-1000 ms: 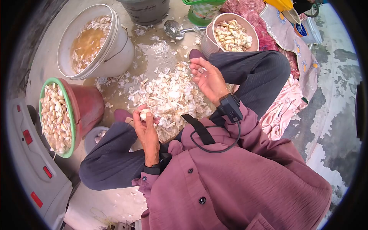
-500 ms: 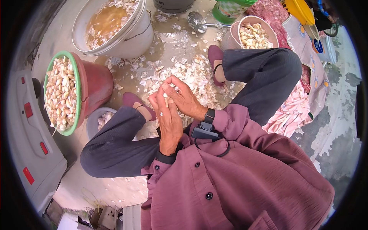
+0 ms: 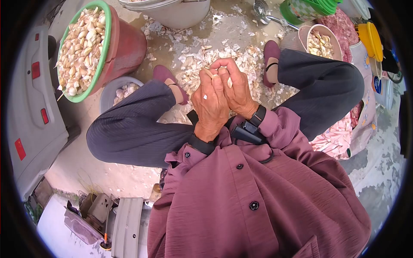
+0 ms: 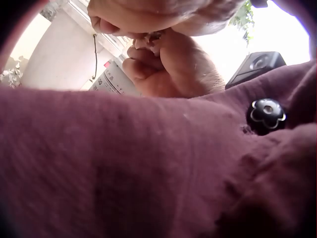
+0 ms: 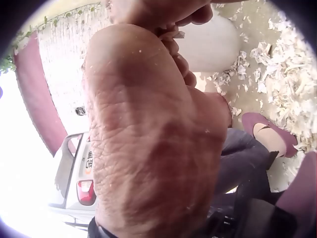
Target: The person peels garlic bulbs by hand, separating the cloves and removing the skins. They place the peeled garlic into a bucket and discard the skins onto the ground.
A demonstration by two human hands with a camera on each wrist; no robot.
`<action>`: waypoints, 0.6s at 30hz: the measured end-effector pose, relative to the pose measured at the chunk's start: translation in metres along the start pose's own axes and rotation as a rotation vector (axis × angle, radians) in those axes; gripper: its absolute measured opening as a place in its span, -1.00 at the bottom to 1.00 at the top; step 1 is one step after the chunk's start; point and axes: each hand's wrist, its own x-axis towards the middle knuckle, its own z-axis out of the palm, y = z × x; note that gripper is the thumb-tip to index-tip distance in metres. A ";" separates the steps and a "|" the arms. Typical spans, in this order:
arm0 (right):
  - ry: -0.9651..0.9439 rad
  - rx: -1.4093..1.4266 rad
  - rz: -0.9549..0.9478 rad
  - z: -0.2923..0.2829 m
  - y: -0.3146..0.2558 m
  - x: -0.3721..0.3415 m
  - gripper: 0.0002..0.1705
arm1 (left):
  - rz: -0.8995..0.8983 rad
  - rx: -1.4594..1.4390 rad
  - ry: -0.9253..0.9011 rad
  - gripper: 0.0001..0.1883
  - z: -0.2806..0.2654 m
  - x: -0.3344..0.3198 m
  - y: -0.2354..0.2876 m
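Observation:
Both hands meet in front of the body, over a pile of garlic skins point(image 3: 198, 60) on the floor. My left hand point(image 3: 209, 103) has its fingers curled in against the right, gripping garlic point(image 3: 229, 82) that shows as a pale bit between the thumbs. From the other side my right hand point(image 3: 240, 91) pinches the same garlic, its fingertips touching the left's. In the left wrist view, only a small piece of the garlic point(image 4: 144, 41) shows between the fingers; most is hidden. A white flake of skin point(image 3: 205, 97) clings to the back of the left hand.
A red bucket point(image 3: 129, 47) with a green rim, full of cloves, tilts at the left beside a grey bowl point(image 3: 106, 97) of garlic bulbs. Beyond stand a white bucket point(image 3: 172, 15), a skimmer point(image 3: 260, 9) and a pinkish tub point(image 3: 303, 38) of cloves.
The right hand, earlier apart and open, has come over to the left hand; both now work on the garlic together. The head view has shifted, so floor things sit further right and higher.

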 end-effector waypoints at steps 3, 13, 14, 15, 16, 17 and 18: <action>0.017 -0.048 -0.009 -0.002 -0.001 -0.004 -0.82 | -0.071 -0.136 0.024 -0.68 0.004 -0.005 -0.002; 0.107 0.001 -0.049 0.003 -0.002 -0.004 -0.82 | -0.611 -0.841 -0.077 -0.72 -0.010 0.005 -0.018; 0.095 0.036 -0.060 0.003 -0.003 -0.002 -0.82 | -0.633 -0.801 -0.075 -0.73 -0.010 0.004 -0.019; 0.096 0.039 -0.063 0.002 -0.001 -0.001 -0.82 | -0.653 -0.762 -0.076 -0.74 -0.010 0.006 -0.018; 0.021 0.010 -0.071 -0.001 0.002 -0.003 -0.81 | -0.651 -0.761 -0.078 -0.74 -0.008 0.006 -0.018; -0.056 -0.019 -0.077 -0.003 0.004 -0.004 -0.80 | -0.473 -0.622 -0.058 -0.79 -0.006 0.004 -0.020; -0.105 -0.003 -0.047 -0.004 -0.004 -0.003 -0.78 | -0.292 -0.481 -0.037 -0.84 -0.004 0.004 -0.022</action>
